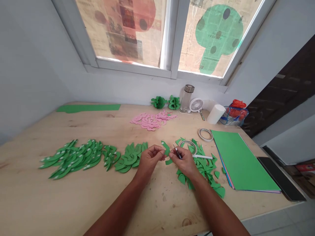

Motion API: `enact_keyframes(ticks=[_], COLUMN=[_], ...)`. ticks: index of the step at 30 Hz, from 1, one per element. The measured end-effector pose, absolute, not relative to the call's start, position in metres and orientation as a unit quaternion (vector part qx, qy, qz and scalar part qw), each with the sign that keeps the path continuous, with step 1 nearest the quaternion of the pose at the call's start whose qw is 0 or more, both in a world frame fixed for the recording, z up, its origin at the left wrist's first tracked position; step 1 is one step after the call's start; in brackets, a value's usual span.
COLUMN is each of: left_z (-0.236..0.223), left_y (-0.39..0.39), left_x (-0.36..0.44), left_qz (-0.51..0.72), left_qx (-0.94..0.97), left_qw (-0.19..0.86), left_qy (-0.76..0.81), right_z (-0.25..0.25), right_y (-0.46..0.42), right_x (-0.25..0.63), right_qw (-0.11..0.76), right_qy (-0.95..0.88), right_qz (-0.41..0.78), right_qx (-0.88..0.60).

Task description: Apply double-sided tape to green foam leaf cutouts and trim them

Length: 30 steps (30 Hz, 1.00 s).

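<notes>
Wooden tabletop (110, 203) below a papered window (175, 42): one green cut-paper piece (164, 147), held in two hands.
Grip: left hand (150, 159) pinches the piece between thumb and fingers; right hand (185, 160), fingers pressed together, appears to meet its right side and also carries a slim dark tool (177, 152), type unclear. Position: over the tabletop's middle, well in from the near edge. Handling, as judged: very light, flexible, unlikely to slip, easily creased; best taken lightly by the edges, off the pale patch. Appearance: plain green, narrow, small whitish patch at far end; remainder partly covered by fingers. Outward: green offcuts (204, 167) on the right; green cut pieces (76, 159) toward the left edge; pink cut pieces (150, 121) toward the far edge; green sheet (246, 160) by the right edge.
</notes>
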State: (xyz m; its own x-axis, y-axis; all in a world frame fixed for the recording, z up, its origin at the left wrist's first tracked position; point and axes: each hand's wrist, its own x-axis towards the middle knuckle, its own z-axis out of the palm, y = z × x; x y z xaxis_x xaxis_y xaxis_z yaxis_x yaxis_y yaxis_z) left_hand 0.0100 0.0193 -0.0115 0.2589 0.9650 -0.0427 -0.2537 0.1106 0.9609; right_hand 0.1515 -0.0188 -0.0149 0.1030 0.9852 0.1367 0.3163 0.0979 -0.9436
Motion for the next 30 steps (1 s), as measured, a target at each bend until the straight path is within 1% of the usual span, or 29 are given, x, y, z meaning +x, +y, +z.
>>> enact_keyframes(ticks=[13, 20, 30], left_z=[-0.016, -0.011, -0.010], left_y=[0.018, 0.018, 0.018], left_x=[0.012, 0.010, 0.011], left_qz=[0.472, 0.481, 0.535], left_qx=[0.475, 0.455, 0.426], left_qw=[0.632, 0.633, 0.606], left_qy=[0.389, 0.400, 0.406], right_z=[-0.019, -0.017, -0.010], right_y=[-0.018, -0.020, -0.023], right_x=[0.146, 0.144, 0.143], right_qw=[0.489, 0.472, 0.426], right_qy=[-0.550, -0.578, -0.658], right_qz=[0.310, 0.306, 0.210], right_qx=[-0.602, -0.591, -0.585])
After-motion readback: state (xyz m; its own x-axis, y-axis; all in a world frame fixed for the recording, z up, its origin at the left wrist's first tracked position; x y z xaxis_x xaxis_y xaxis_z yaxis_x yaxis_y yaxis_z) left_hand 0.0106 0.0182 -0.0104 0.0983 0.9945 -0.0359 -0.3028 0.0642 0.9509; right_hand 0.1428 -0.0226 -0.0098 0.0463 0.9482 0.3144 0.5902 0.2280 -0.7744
